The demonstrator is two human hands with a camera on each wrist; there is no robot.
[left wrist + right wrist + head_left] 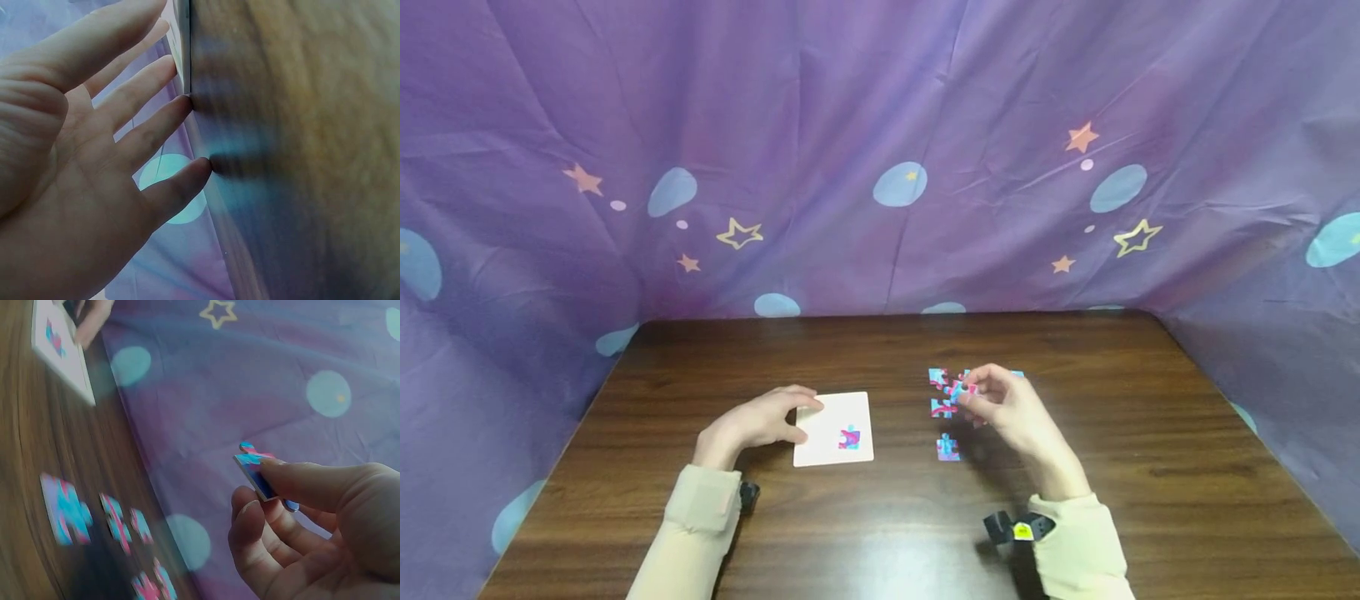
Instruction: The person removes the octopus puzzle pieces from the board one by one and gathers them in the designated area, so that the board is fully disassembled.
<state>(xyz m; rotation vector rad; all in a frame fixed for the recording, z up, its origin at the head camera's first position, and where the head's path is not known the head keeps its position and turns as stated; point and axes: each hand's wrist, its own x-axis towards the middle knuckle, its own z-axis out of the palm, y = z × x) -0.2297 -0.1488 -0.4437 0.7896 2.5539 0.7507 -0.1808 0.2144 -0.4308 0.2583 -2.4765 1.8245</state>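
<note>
My right hand (1003, 408) pinches a blue and pink jigsaw piece (254, 469) between thumb and fingers, raised over the table. Below and around it lie several loose jigsaw pieces, among them one nearest me (947, 447) and one at the back left of the group (937, 377). On the left, my left hand (767, 418) rests at the left edge of a white square board (831, 408), thumb and fingertips on its border, fingers spread in the left wrist view. A single jigsaw piece (849, 437) lies on the board's lower right part.
The dark wooden table (895, 517) reaches back to a purple curtain (835, 125) with stars and blue spots, which also hangs along both sides. A black wrist camera (1000, 527) sits on my right sleeve, close over the table.
</note>
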